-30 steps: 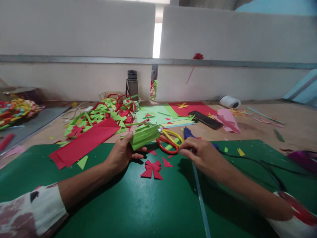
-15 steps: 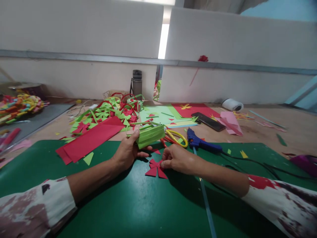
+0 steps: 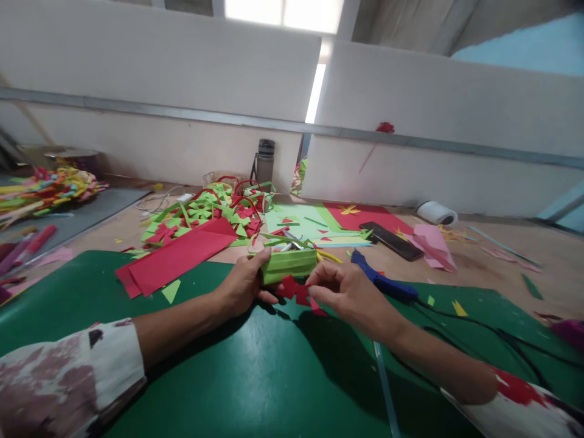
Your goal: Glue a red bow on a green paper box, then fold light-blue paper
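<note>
At frame center, the left hand point(image 3: 241, 283) is gripping folded green paper point(image 3: 291, 266). Just beside it, the right hand point(image 3: 349, 292) is pinching a red paper bow point(image 3: 300, 294).

Single head-worn view; scene seen from the near side of the table point(image 3: 515, 228), aimed forward and down; frame rolled, wall rail point(image 3: 182, 113) sloping down rightward; left hand point(image 3: 244, 280) and right hand point(image 3: 349, 289) framed mid-picture at close range; white wall point(image 3: 159, 67) taken in behind.
</note>
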`<state>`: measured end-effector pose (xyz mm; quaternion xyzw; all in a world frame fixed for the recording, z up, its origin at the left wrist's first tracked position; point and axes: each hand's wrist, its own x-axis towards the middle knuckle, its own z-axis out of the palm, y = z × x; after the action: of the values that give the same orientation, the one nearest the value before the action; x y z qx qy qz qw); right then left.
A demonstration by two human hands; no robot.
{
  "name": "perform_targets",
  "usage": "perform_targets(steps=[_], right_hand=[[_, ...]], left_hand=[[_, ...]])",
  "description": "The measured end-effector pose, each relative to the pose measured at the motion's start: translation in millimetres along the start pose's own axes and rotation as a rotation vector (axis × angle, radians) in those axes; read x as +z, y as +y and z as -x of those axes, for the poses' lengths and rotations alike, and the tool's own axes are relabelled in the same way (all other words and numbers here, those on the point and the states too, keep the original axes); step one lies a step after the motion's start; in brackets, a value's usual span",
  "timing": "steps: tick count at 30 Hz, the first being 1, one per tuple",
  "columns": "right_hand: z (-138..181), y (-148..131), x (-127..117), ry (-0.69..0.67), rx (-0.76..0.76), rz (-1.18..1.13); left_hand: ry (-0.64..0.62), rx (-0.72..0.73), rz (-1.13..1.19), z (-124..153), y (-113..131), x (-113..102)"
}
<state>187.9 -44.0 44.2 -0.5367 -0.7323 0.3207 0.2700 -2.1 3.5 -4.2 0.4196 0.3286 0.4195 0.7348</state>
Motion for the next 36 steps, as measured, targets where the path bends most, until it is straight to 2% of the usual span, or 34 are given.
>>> perform_targets(steps=[5, 13, 24, 36], right_hand=[[-3.7, -4.0, -6.0, 0.178, -0.144, -0.005], [-9.6, 9.8, -1.3, 0.266, -0.223, 0.067], [-10.0, 10.2, 9.6, 0.298, -0.218, 0.180], [-10.1, 15.5, 7.5, 0.318, -0.346, 0.425]], left_hand=[[-0.012, -0.051, -0.036, -1.6, 1.9, -0.6], [-0.047, -0.069, -0.080, -0.8, 2.7, -0.3], [-0.064, -0.021, -0.126, 1.1, 1.6, 1.5], [-0.071, 0.005, -0.165, 3.5, -0.9, 1.3]])
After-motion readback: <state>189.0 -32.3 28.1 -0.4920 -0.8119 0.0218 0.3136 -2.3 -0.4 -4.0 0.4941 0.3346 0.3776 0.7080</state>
